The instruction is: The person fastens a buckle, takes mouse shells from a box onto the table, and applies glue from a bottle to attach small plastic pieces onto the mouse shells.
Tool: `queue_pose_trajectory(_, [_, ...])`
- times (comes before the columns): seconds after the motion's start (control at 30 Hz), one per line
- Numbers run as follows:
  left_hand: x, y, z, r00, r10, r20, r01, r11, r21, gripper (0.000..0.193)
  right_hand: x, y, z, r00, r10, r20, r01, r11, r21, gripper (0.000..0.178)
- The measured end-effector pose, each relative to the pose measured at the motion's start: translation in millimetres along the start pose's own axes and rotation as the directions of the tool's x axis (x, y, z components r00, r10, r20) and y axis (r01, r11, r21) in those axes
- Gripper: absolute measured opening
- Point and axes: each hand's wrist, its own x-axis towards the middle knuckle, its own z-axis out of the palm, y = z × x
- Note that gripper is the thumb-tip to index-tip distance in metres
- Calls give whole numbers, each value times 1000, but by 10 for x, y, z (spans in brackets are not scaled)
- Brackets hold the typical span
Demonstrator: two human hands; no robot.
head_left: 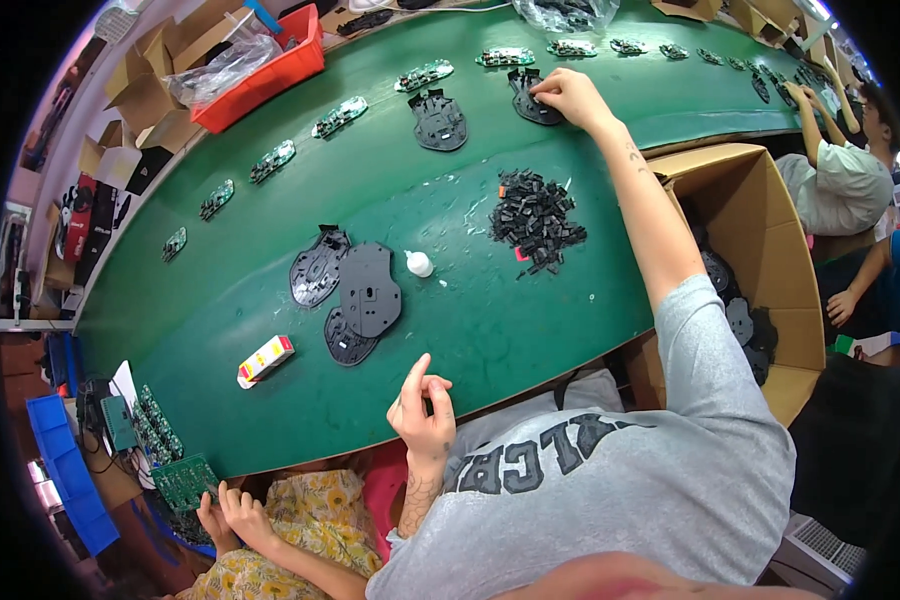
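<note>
- Filling most of the view: a green table; perhaps losing pieces over the near edge if swept bodyward; offering its widest bare stretch between that edge and the scattered goods.
- Standing against the right edge: a cardboard box of dark parts, likely to snag a sleeve; narrowing elbow room.
- Overlapping left of centre: three grey-black shells, liable to slide if bumped; room to the left.
- Heaped right of centre: small black pieces, apt to scatter under a dragged arm; room all round.
- Reaching far: right hand, fingertips together at the right side of a dark shell; too small to make out any pinched piece; possible skidding if pressed off-centre.
- Hovering by the near edge: left hand, fingers loosely apart, nothing visibly held.
- Arcing beyond: circuit boards, easily knocked by overreaching.
- Between shells and heap: a white bottle, perhaps rolling if brushed.
</note>
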Motion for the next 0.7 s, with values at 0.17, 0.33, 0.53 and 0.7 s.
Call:
queue_pose_trajectory(0.17, [-9,-12,-2,1000,-12,-9,12,1000,-10,32,-51,-20,-168,979,-175,108,181,982,-52,17])
queue_pose_trajectory(0.33, [-20,-18,9,1000,9,-10,-9,1000,15,31,-73,-27,-206,950,-282,132,297,948,-112,19])
queue_pose_trajectory(0.53, [-24,-15,8,1000,12,-3,-12,1000,19,30,28,-55,-313,945,-234,227,264,958,-109,17])
queue_pose_trajectory(0.7, [0,1,-11,999,46,0,-46,998,34,30,26,234,-236,994,57,-98,-53,998,43,18])
